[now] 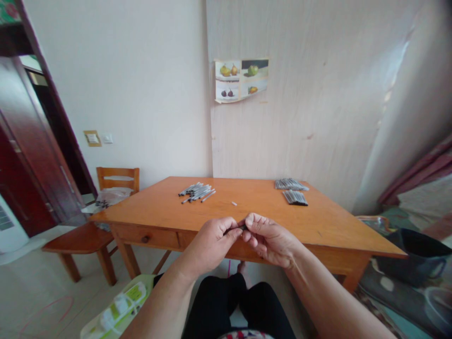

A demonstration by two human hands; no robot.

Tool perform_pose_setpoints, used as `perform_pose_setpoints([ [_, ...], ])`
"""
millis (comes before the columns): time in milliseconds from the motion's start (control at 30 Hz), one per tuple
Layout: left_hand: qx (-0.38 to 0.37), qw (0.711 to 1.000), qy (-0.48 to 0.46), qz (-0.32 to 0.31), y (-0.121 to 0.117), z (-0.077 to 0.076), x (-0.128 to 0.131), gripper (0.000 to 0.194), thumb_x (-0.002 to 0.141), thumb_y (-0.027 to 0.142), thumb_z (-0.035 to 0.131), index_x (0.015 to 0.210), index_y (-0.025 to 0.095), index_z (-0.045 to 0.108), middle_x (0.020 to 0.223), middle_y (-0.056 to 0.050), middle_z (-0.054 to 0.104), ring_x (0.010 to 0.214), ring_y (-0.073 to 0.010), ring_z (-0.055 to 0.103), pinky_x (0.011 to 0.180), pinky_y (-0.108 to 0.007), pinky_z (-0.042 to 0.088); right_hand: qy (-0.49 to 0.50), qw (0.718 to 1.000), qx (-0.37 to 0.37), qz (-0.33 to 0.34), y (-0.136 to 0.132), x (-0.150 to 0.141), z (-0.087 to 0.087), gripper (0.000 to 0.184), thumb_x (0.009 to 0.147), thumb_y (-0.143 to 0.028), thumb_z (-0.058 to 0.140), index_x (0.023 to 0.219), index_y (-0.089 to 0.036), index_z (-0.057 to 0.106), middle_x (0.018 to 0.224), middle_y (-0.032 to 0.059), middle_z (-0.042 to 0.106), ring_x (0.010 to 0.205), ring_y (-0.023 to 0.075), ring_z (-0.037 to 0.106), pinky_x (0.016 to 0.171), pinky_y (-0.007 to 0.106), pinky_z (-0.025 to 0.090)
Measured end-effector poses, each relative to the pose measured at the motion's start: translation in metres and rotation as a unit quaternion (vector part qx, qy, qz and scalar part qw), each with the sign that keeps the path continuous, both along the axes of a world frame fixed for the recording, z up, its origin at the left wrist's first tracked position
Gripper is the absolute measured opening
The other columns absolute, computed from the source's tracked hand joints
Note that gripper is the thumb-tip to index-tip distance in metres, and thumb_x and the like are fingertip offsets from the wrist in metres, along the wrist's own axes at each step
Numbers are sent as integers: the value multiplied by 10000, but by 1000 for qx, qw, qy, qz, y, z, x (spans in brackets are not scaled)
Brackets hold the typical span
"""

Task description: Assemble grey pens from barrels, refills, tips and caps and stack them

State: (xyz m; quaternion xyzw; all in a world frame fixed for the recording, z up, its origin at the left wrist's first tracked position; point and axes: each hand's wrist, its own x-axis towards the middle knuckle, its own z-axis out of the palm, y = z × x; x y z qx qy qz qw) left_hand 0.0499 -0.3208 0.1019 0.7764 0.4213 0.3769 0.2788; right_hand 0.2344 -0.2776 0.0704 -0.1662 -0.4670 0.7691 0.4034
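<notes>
My left hand [219, 238] and my right hand [270, 238] meet above the table's front edge. Pinched between the fingertips of both is a slim dark pen [243, 228], mostly hidden by the fingers. On the table [247, 212] beyond them lies a small whitish piece [234, 203], too small to name. A loose pile of grey pens with black ends [197, 191] is at the back left. At the back right, similar pens lie side by side in two groups, one farther back [290, 184] and one nearer [295, 197].
A wooden chair [79, 242] with a plastic bag [113, 195] on its seat stands to the left. A green-and-white package [118, 306] is on the floor at lower left. To the right is a black bin [415, 263]. A wall rises directly behind the table.
</notes>
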Motion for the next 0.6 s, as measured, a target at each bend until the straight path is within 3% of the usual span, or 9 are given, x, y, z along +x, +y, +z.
perform_pose_setpoints([
  [167, -8, 999, -39, 6, 6, -5, 4, 289, 933, 395, 481, 815, 164, 609, 781, -12, 629, 725, -128, 526, 691, -228, 402, 23, 999, -5, -34, 2, -6, 3, 210, 796, -312, 759, 834, -138, 649, 661, 4, 652, 470, 27, 496, 367, 94, 279],
  [300, -80, 989, -122, -18, 12, -14, 6, 333, 943, 457, 463, 853, 157, 576, 792, -21, 615, 673, -107, 496, 664, -230, 398, 19, 998, 7, -60, 4, -8, 3, 268, 837, -395, 698, 892, -134, 667, 647, 7, 634, 453, 43, 470, 349, 131, 231],
  [433, -176, 958, -224, -39, 14, -21, 6, 336, 921, 466, 508, 921, 141, 589, 767, -22, 610, 594, -79, 459, 585, -216, 353, 4, 994, 24, -103, 5, -5, 0, 322, 839, -450, 670, 967, -154, 671, 629, -18, 590, 450, 50, 427, 373, 163, 212],
  [600, -249, 915, -314, -50, 13, -21, 8, 303, 910, 426, 524, 959, 134, 589, 728, -36, 618, 517, -62, 444, 504, -206, 283, -11, 990, 35, -136, 5, -8, -5, 299, 819, -448, 678, 912, -164, 665, 648, -23, 557, 462, 53, 379, 404, 194, 210],
])
